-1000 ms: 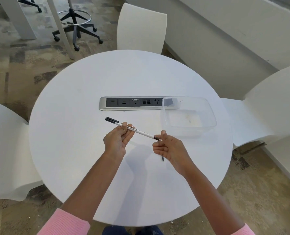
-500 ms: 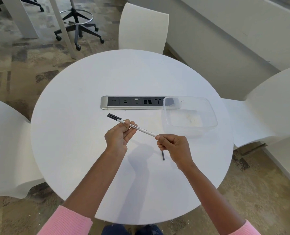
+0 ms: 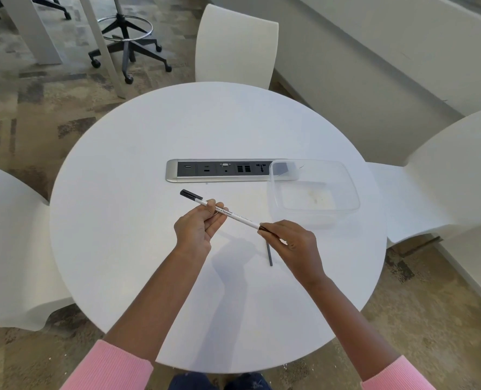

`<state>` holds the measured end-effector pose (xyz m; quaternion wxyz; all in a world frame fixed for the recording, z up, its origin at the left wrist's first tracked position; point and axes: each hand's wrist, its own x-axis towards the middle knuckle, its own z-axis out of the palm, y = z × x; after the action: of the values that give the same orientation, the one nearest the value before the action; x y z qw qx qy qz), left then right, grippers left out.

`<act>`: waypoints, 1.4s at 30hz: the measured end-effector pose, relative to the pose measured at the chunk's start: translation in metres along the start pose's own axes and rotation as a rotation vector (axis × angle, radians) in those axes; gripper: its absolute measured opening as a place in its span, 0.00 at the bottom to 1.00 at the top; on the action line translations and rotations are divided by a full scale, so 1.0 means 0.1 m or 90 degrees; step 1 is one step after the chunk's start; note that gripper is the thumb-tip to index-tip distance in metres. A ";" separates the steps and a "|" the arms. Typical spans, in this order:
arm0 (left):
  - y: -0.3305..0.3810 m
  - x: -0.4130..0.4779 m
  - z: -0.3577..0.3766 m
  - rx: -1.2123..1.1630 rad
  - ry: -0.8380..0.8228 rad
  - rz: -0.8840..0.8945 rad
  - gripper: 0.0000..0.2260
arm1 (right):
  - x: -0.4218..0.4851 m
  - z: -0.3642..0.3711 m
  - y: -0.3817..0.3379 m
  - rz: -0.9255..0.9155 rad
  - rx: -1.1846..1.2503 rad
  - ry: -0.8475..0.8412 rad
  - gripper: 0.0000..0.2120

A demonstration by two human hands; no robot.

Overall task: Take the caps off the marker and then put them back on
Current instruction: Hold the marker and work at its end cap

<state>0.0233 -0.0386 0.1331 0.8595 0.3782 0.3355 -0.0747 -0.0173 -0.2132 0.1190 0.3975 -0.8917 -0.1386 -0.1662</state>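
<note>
A slim white marker [image 3: 240, 218] with printed text slants above the round white table [image 3: 121, 220]. My left hand [image 3: 197, 229] grips the marker's middle between thumb and fingers. A black cap [image 3: 190, 195] sits on the marker's far-left end. My right hand [image 3: 292, 246] pinches the dark near-right end [image 3: 262, 228] with its fingertips; whether that end's cap is seated or loose is hidden by the fingers. A thin dark stick-like piece [image 3: 269, 256] lies on the table just under my right hand.
An empty clear plastic container [image 3: 343, 187] stands to the right, overlapping the silver power and data socket strip [image 3: 174, 170] set in the table's middle. White chairs [image 3: 236, 43] ring the table. An office stool base is on the carpet at far left.
My right hand, open beside the marker's right end a second ago, has closed its fingertips on that end. The left hand and marker have hardly moved.
</note>
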 end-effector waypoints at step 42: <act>0.01 0.07 0.01 0.025 0.008 0.002 0.04 | 0.08 0.02 -0.10 0.293 0.211 -0.104 0.01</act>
<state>0.0295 -0.0379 0.1294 0.8498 0.3963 0.3389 -0.0775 -0.0132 -0.2044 0.1272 0.5527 -0.8329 0.0104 0.0256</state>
